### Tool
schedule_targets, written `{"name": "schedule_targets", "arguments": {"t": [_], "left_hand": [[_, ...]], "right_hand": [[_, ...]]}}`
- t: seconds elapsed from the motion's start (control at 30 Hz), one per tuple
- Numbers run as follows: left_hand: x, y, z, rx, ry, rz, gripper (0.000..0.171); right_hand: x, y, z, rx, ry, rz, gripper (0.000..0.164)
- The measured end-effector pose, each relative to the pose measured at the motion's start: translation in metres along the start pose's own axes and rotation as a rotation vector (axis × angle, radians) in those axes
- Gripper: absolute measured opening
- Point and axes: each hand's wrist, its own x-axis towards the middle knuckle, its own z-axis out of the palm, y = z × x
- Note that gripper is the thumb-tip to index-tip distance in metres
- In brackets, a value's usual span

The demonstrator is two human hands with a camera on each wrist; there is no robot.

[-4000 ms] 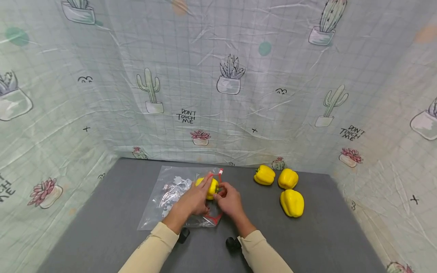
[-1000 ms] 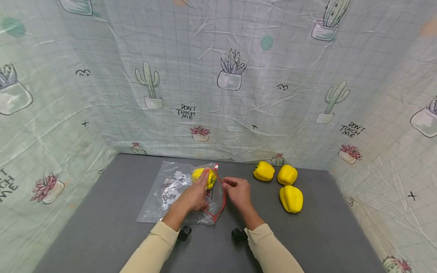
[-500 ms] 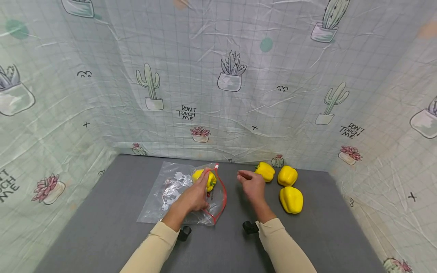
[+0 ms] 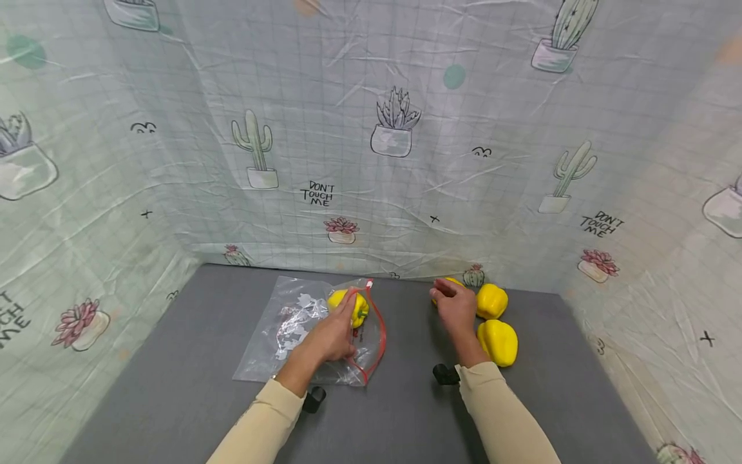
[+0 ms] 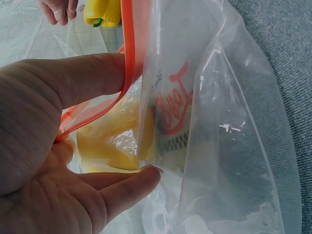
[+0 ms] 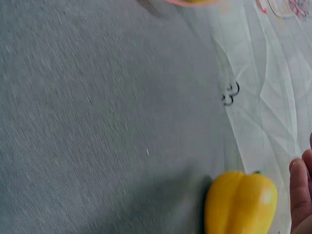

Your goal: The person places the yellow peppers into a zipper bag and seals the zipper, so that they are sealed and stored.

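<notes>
My left hand (image 4: 327, 338) grips the mouth of a clear zip bag (image 4: 261, 361) with a red zipper edge. In the left wrist view, the thumb lies at the red zipper (image 5: 129, 44) and the fingers are curled beneath the plastic. One yellow bell pepper (image 4: 361, 314) is inside the bag, stem toward the opening. My right hand (image 4: 458, 312) hovers, fingers loosely bent, over another bell pepper (image 6: 241, 202) at the back, partly hiding it in the head view. Nothing is in the right hand.
Two more yellow bell peppers, a rear one (image 4: 492, 301) and a front one (image 4: 498, 343), sit right of the right hand. A cactus-print cloth (image 4: 429, 193) walls the grey table (image 4: 359, 425) at the back and sides.
The right hand has left the pepper at the bag's mouth and moved right to the loose peppers. That pepper now sits further inside the bag. The left hand stays at the bag.
</notes>
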Motion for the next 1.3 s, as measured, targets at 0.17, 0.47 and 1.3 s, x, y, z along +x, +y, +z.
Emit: {"name": "schedule_targets", "arguments": {"t": [0.17,0.47,1.3], "left_hand": [[0.000,0.001,0.000,0.012,-0.006,-0.009,0.122],[0.001,0.001,-0.002,0.013,-0.014,-0.006,0.123],[0.000,-0.001,0.000,0.004,-0.011,-0.012,0.125]], "right_hand": [[0.011,0.008,-0.011,-0.016,0.012,0.068,0.042],[0.021,0.020,-0.019,-0.148,-0.038,0.160,0.067],[0.018,0.058,-0.004,-0.305,-0.103,0.041,0.081]]}}
